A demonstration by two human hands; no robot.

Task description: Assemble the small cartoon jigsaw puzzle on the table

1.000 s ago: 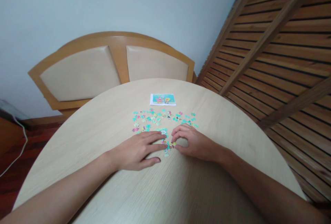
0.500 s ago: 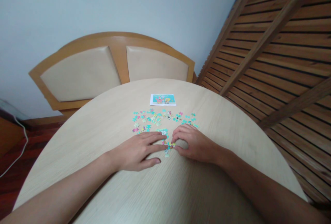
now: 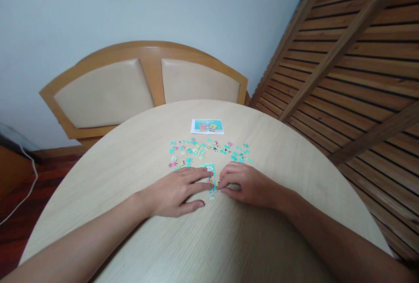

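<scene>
My left hand lies flat on the round pale wooden table, fingers stretched out toward a small joined cluster of puzzle pieces. My right hand rests beside it with fingers curled, its fingertips pinched on a small puzzle piece at the cluster's right edge. Several loose turquoise, pink and yellow puzzle pieces are scattered just beyond both hands. A small printed reference picture lies farther back on the table.
A wooden bench back with two beige cushioned panels stands behind the table against a pale blue wall. Slatted wooden panelling fills the right side. A white cable trails over the red-brown floor at left.
My right hand's fingers have closed in leftward against the cluster, and the view has shifted slightly. My left hand stays flat in about the same place.
</scene>
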